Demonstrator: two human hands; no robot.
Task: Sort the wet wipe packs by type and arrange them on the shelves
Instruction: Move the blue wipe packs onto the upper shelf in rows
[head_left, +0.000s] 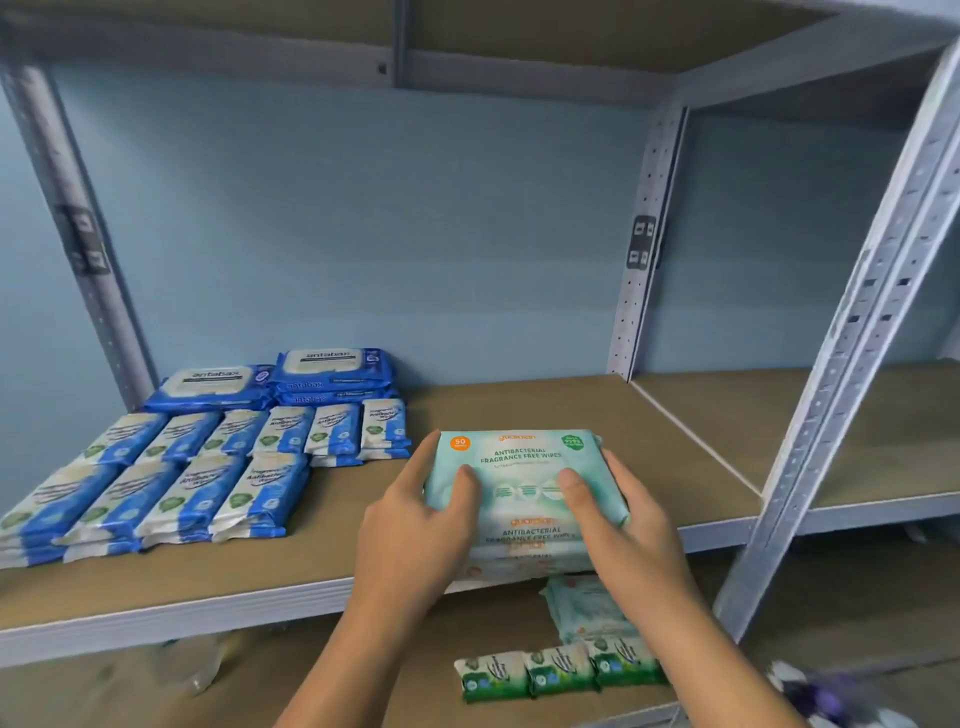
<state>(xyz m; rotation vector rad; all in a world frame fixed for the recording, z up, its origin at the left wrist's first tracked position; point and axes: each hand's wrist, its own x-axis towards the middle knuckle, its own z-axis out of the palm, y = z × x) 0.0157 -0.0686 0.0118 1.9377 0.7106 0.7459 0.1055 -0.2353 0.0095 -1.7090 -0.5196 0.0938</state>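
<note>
A stack of light-green antibacterial fragrance-free wipe packs sits at the front of the middle shelf. My left hand grips its left side, thumb on top. My right hand grips its right side, thumb on top as well. On the shelf's left lie two rows of small blue-and-white antibacterial wipe packs, with larger blue antabax packs stacked behind them. On the shelf below are three small green wipe packs and another light-green pack, partly hidden by my right arm.
A grey metal upright stands at the right front, and another upright at the back divides this bay from the neighbouring shelf. A blue wall is behind. Something purple and white shows at the bottom right.
</note>
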